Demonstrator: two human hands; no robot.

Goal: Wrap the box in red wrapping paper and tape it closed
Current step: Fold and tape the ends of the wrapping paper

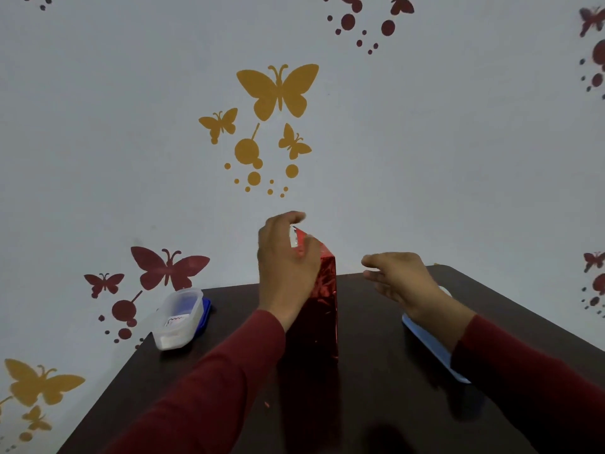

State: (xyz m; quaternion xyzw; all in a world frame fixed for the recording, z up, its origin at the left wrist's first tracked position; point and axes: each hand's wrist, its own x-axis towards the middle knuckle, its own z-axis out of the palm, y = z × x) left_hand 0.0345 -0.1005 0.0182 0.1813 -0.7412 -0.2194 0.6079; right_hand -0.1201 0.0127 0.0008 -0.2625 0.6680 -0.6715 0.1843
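Observation:
The box [322, 309] stands upright on end in the middle of the dark table [229, 371], covered in shiny red wrapping paper. At its top a flap of paper [296, 239] sticks up, its silver underside showing. My left hand [284, 257] grips the top of the box from the left, fingers curved over the flap and thumb against the red side. My right hand [397, 280] hovers to the right of the box with fingers extended, apart from the box and holding nothing.
A clear plastic container [178, 317] with a blue lid beneath it lies at the table's left back edge. A light blue flat object [432, 348] lies on the table under my right forearm. A wall with butterfly stickers rises behind the table.

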